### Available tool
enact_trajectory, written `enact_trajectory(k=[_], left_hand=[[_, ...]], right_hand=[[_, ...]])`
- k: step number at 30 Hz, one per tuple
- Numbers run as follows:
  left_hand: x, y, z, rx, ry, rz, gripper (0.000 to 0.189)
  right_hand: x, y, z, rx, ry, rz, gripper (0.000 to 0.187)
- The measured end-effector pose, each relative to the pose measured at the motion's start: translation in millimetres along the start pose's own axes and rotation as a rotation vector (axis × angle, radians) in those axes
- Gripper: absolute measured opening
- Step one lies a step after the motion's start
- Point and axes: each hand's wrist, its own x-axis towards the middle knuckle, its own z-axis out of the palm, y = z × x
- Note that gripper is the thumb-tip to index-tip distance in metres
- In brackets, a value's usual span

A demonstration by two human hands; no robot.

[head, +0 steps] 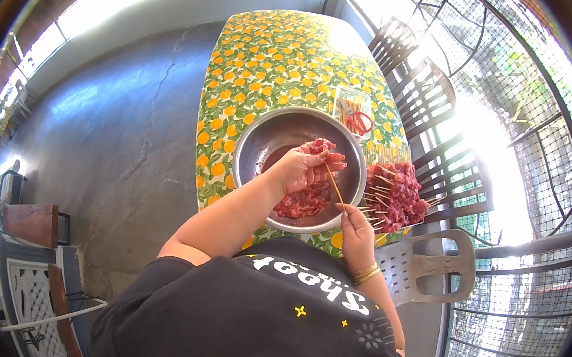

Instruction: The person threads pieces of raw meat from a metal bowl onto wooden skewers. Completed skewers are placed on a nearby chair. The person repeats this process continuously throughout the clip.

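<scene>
Above a large stainless steel bowl [238, 169], my left hand [304, 169] holds a piece of raw red meat [319, 146] between its fingers. My right hand [358, 228] pinches the lower end of a thin bamboo skewer [335, 185] near the bowl's right rim. The skewer slants up to my left hand, where its tip is hidden at the meat. More sliced raw meat [301, 204] lies in reddish liquid at the bottom of the bowl. To the right of the bowl, filled meat skewers [399, 196] are piled up, their bare stick ends pointing both ways.
A clear plastic container [342, 94] with bamboo sticks and red-handled scissors [359, 123] stands behind the bowl. An orange-patterned tablecloth [255, 63] covers the table. Slatted wooden chairs [423, 91] line the right side; a plastic chair [444, 266] is close to my right arm.
</scene>
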Motion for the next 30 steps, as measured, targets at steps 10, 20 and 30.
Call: enact_trajectory(k=[10, 20, 30], left_hand=[[1, 21, -9, -0.012, -0.024, -0.16, 0.026], [9, 17, 0, 0.316, 0.102, -0.033, 0.017], [7, 5, 4, 0.355, 0.128, -0.053, 0.018]], right_hand=[[2, 8, -4, 0.148, -0.021, 0.095, 0.021], [4, 5, -7, -0.082, 0.003, -0.025, 0.022], [4, 9, -10, -0.088, 0.01, -0.061, 0.02]])
